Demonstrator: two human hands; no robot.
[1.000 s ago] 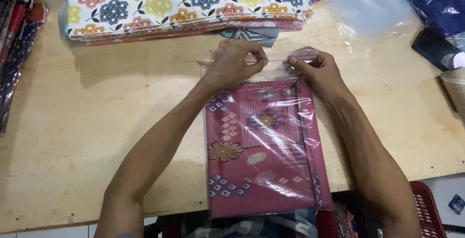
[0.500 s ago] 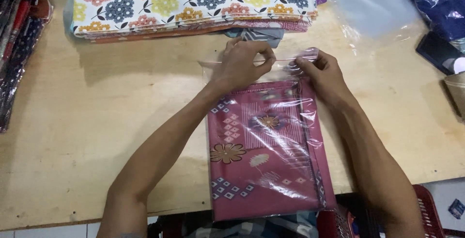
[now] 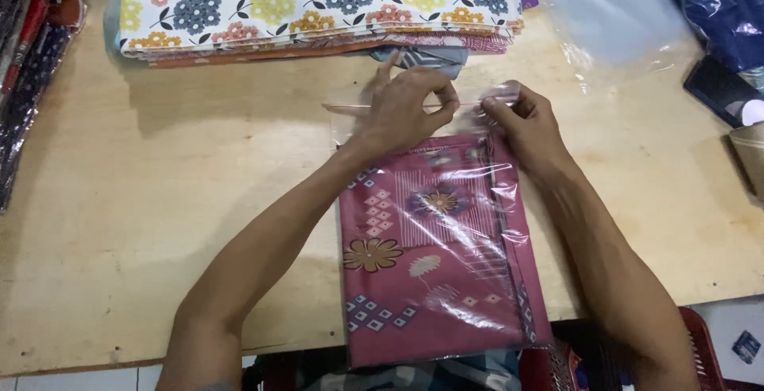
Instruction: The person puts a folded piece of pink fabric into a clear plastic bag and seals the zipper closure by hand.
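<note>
Your left hand (image 3: pixel 406 104) and right hand (image 3: pixel 521 120) are both at the top edge of the clear plastic bag (image 3: pixel 446 263), w/ the folded pink patterned cloth (image 3: pixel 422 279) inside it. Left fingers are clenched in a pinch on the bag's top strip near the middle; right fingers pinch the same strip at its right corner — the two hands sit just beside each other. The bag lies flat on the wooden table (image 3: pixel 159 200), centre-front, its lower end hanging over the near edge.

Behind your hands: a stack of folded fabrics (image 3: pixel 318 1), top one white w/ coloured flowers. Loose clear plastic sheets (image 3: pixel 605 9) lie top right, a dark phone-like object (image 3: pixel 720 88) beyond them, a red basket (image 3: pixel 704 343) below the table at right.
</note>
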